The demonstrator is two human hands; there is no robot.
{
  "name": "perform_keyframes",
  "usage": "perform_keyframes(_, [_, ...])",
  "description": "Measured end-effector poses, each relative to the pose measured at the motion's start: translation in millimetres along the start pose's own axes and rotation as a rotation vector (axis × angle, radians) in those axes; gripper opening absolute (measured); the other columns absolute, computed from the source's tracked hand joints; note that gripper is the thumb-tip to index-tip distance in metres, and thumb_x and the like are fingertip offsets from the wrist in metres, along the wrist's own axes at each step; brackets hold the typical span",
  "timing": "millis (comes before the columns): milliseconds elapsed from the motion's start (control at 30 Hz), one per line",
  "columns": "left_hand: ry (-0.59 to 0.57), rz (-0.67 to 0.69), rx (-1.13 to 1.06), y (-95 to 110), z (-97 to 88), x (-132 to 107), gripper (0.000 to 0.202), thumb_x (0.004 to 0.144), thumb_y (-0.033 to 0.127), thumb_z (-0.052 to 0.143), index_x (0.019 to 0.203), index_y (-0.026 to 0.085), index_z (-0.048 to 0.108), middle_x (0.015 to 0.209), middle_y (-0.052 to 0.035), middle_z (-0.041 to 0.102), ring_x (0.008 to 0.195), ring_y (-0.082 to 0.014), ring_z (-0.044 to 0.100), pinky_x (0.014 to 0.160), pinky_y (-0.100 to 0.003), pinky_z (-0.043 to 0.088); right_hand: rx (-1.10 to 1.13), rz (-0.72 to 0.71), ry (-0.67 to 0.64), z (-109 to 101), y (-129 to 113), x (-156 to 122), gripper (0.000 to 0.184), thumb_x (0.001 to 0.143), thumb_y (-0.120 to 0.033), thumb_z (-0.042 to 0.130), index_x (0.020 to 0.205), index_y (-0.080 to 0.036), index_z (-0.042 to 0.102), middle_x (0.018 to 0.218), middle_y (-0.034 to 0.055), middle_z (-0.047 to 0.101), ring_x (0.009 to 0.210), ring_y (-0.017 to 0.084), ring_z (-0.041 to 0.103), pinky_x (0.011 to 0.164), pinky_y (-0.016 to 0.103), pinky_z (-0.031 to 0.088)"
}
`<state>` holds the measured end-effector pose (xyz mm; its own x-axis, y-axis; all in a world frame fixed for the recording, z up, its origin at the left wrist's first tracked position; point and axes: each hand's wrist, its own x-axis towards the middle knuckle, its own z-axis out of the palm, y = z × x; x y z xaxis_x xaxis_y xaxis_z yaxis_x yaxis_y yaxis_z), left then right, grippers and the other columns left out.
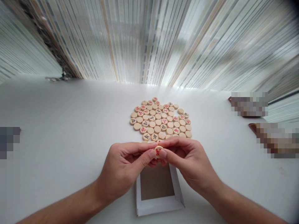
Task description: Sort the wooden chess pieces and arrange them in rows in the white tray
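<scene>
Between the fingertips of both hands is a round wooden Chinese chess piece, its red character turned toward me. My left hand pinches it from the left with thumb and fingers. From the other side my right hand pinches the same piece. Just beyond the hands, a flat cluster of many Chinese chess pieces lies on the white table; some show red or black characters, others plain faces. Under the hands is a shallow white cardboard box with a brown inside; its far end is hidden by my fingers.
The white table reaches back to a striped string curtain. A bead chain hangs at the back left. Two pixelated brown-edged objects are at the right; a dark pixelated object is at the left edge.
</scene>
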<state>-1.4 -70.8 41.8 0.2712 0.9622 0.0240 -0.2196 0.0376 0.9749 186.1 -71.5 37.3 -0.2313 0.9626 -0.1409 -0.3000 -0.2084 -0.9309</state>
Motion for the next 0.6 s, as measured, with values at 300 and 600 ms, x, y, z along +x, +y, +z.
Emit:
perform_keyframes(300, [-0.045, 0.218, 0.32, -4.1, -1.9, -4.2, 0.034, 0.087, 0.005, 0.078, 0.116, 0.02, 0.084, 0.099, -0.0052, 0.086, 0.082, -0.0153, 0.082, 0.077, -0.017, 0.067, 0.049, 0.024, 0.026, 2.6, 0.1, -1.0, 0.029, 0.063, -0.024, 0.103, 0.081, -0.02, 0.081, 0.074, 0.0008, 0.079, 0.067, 0.013, 0.075, 0.063, 0.019, 0.063])
perform_keyframes(600, [-0.003, 0.159, 0.22, -6.7, -4.7, -5.7, 0.03, 0.088, 0.008, 0.08, 0.114, 0.022, 0.084, 0.105, -0.0046, 0.085, 0.087, -0.0159, 0.082, 0.081, -0.02, 0.068, 0.032, -0.018, -0.02, 0.9, -3.7, -0.4, 0.024, 0.072, -0.022, 0.098, 0.092, -0.023, 0.084, 0.09, 0.0034, 0.082, 0.084, 0.016, 0.078, 0.079, 0.026, 0.067])
